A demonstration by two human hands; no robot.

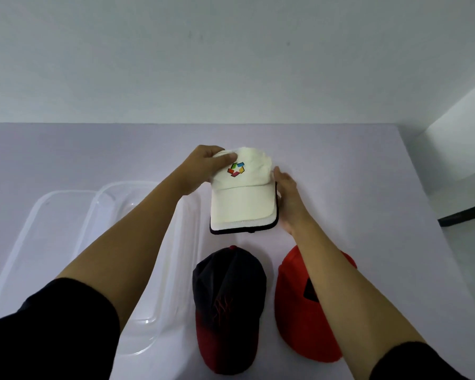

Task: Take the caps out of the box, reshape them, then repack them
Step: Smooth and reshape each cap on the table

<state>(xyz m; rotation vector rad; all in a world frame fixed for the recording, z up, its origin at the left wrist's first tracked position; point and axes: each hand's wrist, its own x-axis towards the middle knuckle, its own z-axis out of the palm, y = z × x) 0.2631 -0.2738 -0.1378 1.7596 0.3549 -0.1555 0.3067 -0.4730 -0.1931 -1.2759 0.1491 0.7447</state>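
We note a pale lavender table (354,165) against a plain white wall (176,56). Right of the table: white floor (472,242), a dark baseboard (464,216). Lighting soft, even.

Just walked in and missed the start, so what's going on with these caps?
A person is working through a set of caps on a table. The left hand grips the crown of a white cap that sits on a stack of other caps, and the right hand rests against the stack's side. A dark cap and a red cap lie nearer the person. The clear box on the left looks empty, with its lid beside it.
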